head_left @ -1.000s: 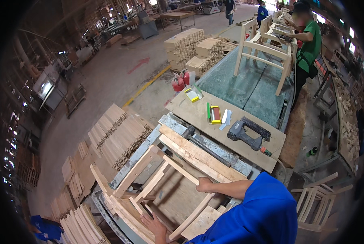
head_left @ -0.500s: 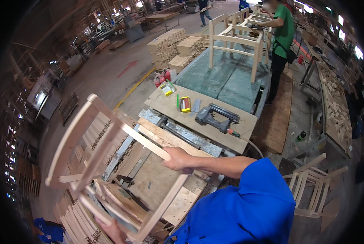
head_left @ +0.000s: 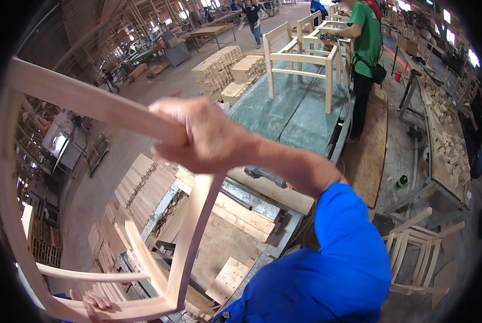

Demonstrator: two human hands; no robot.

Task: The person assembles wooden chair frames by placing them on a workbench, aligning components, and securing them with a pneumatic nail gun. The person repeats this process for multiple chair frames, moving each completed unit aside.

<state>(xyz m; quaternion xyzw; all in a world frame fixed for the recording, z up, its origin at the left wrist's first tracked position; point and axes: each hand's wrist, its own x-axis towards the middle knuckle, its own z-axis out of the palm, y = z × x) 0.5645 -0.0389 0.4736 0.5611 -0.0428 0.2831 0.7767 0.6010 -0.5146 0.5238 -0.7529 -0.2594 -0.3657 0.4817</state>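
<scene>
A pale, unpainted wooden chair frame [head_left: 195,231] is raised in front of me, tilted, filling the left of the view. My right hand [head_left: 200,134], slightly blurred, is closed round the end of its upper bar. Low on the left, my left hand [head_left: 94,306] grips the bottom rail, its fingers curled over the wood and the rest hidden behind it. Beneath the frame lies a workbench [head_left: 235,237] with a wooden board top and metal edges. A dark nail gun [head_left: 265,176] shows only in part behind my right forearm.
Beyond the bench runs a green conveyor table [head_left: 284,116] with assembled chair frames [head_left: 300,59], where a person in a green shirt [head_left: 366,43] works. Stacked wood pieces [head_left: 219,64] stand left of it. Another chair frame [head_left: 416,247] sits on the right, below a table of offcuts [head_left: 440,129].
The chair frame has been lifted and turned nearer to me. My right hand has risen with it, and its arm now covers most of the nail gun.
</scene>
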